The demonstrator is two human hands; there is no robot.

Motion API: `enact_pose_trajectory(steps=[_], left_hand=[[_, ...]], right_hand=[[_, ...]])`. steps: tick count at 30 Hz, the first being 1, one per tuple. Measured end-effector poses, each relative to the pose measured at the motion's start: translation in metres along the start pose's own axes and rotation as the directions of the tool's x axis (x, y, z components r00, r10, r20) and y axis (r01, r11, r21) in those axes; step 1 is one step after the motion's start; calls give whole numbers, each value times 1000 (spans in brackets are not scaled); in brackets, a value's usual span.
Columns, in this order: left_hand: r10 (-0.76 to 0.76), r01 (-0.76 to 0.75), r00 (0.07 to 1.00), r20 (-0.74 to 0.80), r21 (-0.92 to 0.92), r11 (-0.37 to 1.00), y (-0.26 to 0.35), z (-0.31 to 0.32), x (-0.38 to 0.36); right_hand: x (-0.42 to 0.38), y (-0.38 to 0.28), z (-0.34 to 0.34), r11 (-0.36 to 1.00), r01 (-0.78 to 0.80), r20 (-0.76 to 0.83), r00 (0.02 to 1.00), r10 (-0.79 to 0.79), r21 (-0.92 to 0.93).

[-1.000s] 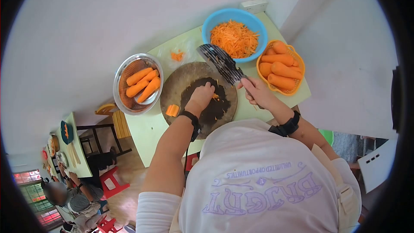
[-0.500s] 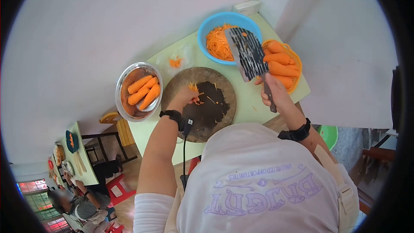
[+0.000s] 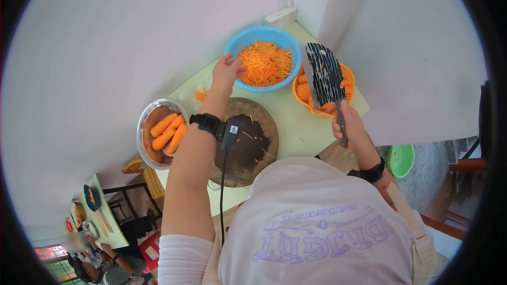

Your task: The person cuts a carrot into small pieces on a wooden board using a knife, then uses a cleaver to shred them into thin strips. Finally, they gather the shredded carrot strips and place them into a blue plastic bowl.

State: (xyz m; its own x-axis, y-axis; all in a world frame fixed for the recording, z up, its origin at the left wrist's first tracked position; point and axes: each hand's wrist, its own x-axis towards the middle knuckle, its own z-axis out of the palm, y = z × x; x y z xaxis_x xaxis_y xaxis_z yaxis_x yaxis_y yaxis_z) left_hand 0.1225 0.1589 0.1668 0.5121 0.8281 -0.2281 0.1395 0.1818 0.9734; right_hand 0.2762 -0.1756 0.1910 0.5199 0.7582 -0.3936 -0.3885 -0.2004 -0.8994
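Note:
My right hand is wrapped round the dark handle of a cleaver, its black patterned blade pointing up. Behind the blade sits an orange basket of whole peeled carrots. At the left rim of a blue basin, my left hand hovers with fingers apart and nothing visible in them. Shredded carrot heaps up in the basin. Below it, the round chopping board has a dark wet middle with a few carrot slivers on it.
A metal bowl with several peeled carrots stands left of the board. Carrot scraps lie on a clear plastic bag beside the board. A green basin is on the floor at right. Another person sits at a table lower left.
My left hand has moved up from the chopping board to the basin, and its fingers have opened. The carrot bits it pinched no longer show there. The cleaver stays raised in my right hand.

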Motion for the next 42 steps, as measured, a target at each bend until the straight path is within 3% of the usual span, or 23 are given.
enact_pose_trajectory(steps=[2,7,9,10,11,12,13,14,15,17,24,27,29,30,32,34,36,38,39,42], left_hand=[[-75,83,993,89,-90,992,-14,-8,-8],[-143,147,989,44,-97,984,-33,-46,-47],[-160,158,987,-7,-97,983,-49,-73,-66],[-158,158,986,-52,13,987,-67,-91,-72],[-151,163,984,-98,122,979,-84,-108,-80],[-157,170,981,-115,117,979,-105,-125,-90],[-115,155,979,-170,249,956,-126,-141,-102],[-67,148,973,-219,377,914,-138,-152,-118],[-72,160,968,-240,372,915,-144,-158,-136],[112,77,936,-334,505,860,-155,-165,-170],[-28,191,879,-477,297,935,-171,-150,-230],[-35,177,870,-493,244,953,-178,-137,-236],[-53,171,900,-432,239,956,-183,-127,-234],[-51,211,910,-412,353,911,-183,-121,-231],[-33,191,929,-369,400,896,-183,-104,-222],[-15,164,948,-319,445,880,-182,-88,-208],[128,92,951,-280,657,749,-179,-73,-190],[152,96,940,-306,662,743,-192,-67,-172],[173,109,924,-341,669,735,-199,-63,-164],[241,24,938,-250,739,673,-210,-48,-153]], right_hand=[[0,0,2,1000,-20,-8,1000,20,15],[9,10,20,993,-63,82,994,71,-95],[18,25,31,938,-8,206,975,84,-346],[20,25,39,861,13,229,966,121,-509],[25,34,42,858,13,242,961,130,-513],[33,51,46,728,237,367,930,21,-643],[38,61,50,545,452,506,861,-58,-707],[38,57,59,516,428,534,843,69,-742],[39,59,63,515,439,550,831,79,-737],[42,63,71,473,452,614,740,274,-756],[57,69,78,335,580,665,576,476,-743],[66,66,77,347,582,677,603,422,-735],[76,65,77,389,455,591,703,395,-801],[81,65,76,388,457,592,702,395,-800],[87,66,75,418,425,559,781,278,-803],[84,59,78,432,402,539,801,261,-807],[80,56,78,444,373,510,825,243,-815],[78,65,74,457,365,451,888,91,-811],[79,71,70,454,359,441,893,85,-815],[78,77,64,425,349,387,922,4,-836]])
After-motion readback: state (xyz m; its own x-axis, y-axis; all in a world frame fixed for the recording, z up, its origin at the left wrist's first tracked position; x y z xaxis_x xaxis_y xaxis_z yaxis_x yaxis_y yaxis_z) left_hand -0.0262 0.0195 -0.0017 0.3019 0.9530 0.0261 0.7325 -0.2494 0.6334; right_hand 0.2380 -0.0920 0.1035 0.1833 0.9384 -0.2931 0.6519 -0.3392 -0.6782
